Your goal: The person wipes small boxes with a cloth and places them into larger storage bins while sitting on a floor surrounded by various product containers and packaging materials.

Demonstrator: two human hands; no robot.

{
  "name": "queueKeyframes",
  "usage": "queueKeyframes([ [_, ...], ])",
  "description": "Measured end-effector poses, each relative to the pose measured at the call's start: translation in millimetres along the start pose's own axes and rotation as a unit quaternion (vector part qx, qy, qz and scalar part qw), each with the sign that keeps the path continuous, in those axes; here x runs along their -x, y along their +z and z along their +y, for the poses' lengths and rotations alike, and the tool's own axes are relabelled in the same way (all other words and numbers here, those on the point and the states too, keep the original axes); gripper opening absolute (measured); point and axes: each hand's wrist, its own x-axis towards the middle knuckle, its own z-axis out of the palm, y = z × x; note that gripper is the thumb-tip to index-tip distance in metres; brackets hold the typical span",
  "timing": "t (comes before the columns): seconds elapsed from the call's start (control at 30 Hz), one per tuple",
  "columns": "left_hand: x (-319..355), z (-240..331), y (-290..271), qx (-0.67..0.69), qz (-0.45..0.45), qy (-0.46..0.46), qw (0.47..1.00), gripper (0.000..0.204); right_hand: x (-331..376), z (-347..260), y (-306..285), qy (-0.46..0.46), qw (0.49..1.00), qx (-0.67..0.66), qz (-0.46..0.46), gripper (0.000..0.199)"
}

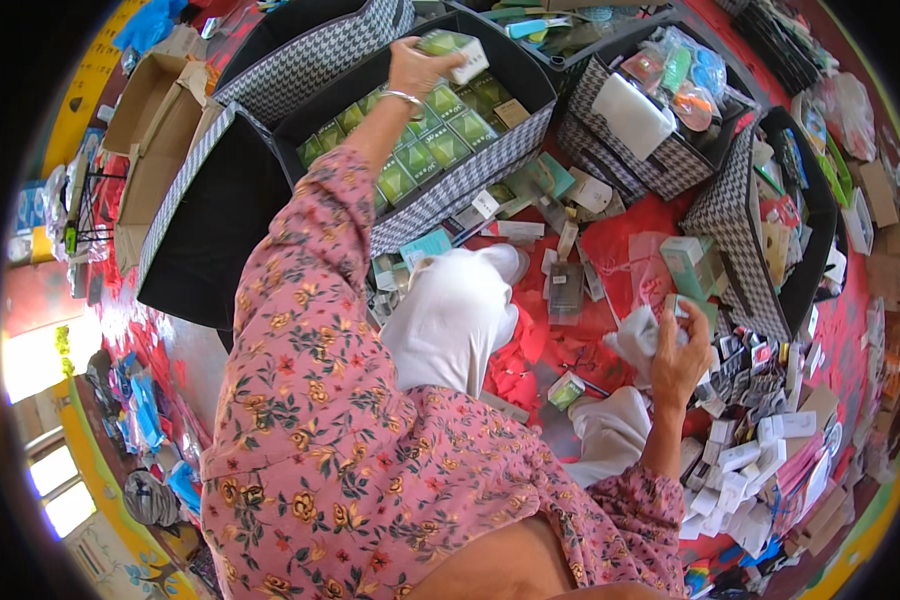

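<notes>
**Green boxes going into the checked bin**

Taking the open houndstooth bin (470, 175) as the landmark: to its left stand two brown cardboard cartons (155, 120) and one empty fabric bin (205, 215) with a black inside. Within the landmark bin lie rows of green boxes (425, 140) — about a dozen can be counted, though the sleeve hides some.

The left hand (415, 68) reaches far forward over the bin's back edge, arm stretched nearly straight in a pink floral sleeve (310, 330), a silver bangle (402, 97) at the wrist. Its fingers are clamped on one green-and-white box (455, 52), held above the rows.

Below the landmark bin, on the red floor covering (630, 240), two white-clothed knees show, with loose small packets scattered between.

To the right of the bin, two more houndstooth bins (670, 160) hold mixed packets. Lower right of it, the right hand (682, 355) is raised with the elbow bent, palm turned toward the bins, fingers closed around one small pale-green box (692, 308) and a crumpled clear wrapper (638, 338) — beside it a heap of white boxes (750, 460), too many to count.
</notes>
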Motion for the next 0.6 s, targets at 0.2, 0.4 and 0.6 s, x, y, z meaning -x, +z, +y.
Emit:
queueKeyframes([
  [0.2, 7, -34, 56, -0.292, 0.037, -0.03, 0.955, 0.085, 4, -1, 8, -0.018, 0.999, 0.034, -0.031, 0.022],
  [0.4, 16, -72, 65, -0.473, 0.006, -0.075, 0.878, 0.081, 3, -5, 18, -0.018, 0.998, 0.045, -0.044, 0.021],
  [0.6, 27, -41, 61, -0.57, -0.036, -0.089, 0.816, 0.081, 4, -6, 21, -0.018, 0.997, 0.044, -0.054, 0.018],
])
